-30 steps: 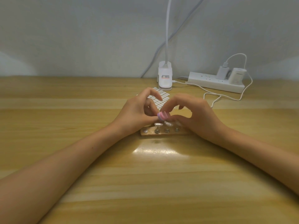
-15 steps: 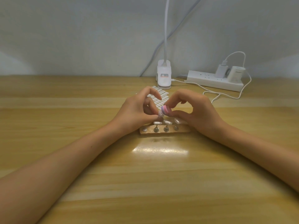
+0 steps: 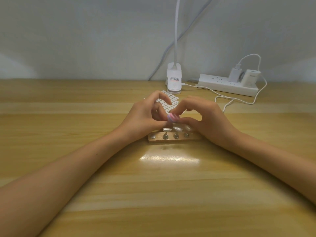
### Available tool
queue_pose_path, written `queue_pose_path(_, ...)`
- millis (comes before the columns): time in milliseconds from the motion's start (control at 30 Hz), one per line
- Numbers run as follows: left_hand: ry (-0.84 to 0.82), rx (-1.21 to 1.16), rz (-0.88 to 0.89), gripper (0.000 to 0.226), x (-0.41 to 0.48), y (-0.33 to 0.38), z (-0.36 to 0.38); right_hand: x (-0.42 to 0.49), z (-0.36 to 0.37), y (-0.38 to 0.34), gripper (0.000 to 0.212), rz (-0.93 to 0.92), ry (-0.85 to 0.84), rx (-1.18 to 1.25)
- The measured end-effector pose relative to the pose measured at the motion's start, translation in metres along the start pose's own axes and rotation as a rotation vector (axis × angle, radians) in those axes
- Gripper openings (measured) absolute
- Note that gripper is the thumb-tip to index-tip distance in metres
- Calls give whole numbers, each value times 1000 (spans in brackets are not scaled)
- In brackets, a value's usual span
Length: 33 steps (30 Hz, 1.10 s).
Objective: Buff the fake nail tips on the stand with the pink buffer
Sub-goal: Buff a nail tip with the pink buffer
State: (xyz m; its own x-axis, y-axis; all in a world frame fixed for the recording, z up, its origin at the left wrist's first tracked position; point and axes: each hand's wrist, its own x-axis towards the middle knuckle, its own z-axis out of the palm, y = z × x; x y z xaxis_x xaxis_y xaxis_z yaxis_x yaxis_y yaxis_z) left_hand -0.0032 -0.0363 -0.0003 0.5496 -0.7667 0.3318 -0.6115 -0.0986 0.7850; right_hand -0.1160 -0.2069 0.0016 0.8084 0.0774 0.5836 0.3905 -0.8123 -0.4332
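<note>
Hands: left hand and right hand meet fingertip to fingertip over the stand, forearms flat on the tabletop.
Right hand: forefinger and thumb curl in and pinch the pink buffer, with the other fingers tucked below.
Left hand: fingers curled, thumb tip right up against the buffer's 9 o'clock edge. Whether it grips anything I cannot tell; its own fingers hide that.
Pink buffer: striped pink and lilac, hovering at 12 o'clock of the stand, just above the nail tips.
Nail tips: three pale ones show on little metal pegs, and there's a bare cap at the stand's 9 o'clock end.
Stand: wooden bar, lying crosswise between the wrists.
Backdrop: sticker sheet at 12 o'clock behind the fingers, clip lamp beyond it, power strip at 2 o'clock with a white cable looping off it.
</note>
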Motion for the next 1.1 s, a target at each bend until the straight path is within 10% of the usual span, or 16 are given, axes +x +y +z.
queue_pose_path(1100, -20, -20, 6, 45, 0, 1, 0, -1, -4, -1, 15, 35, 56, -29)
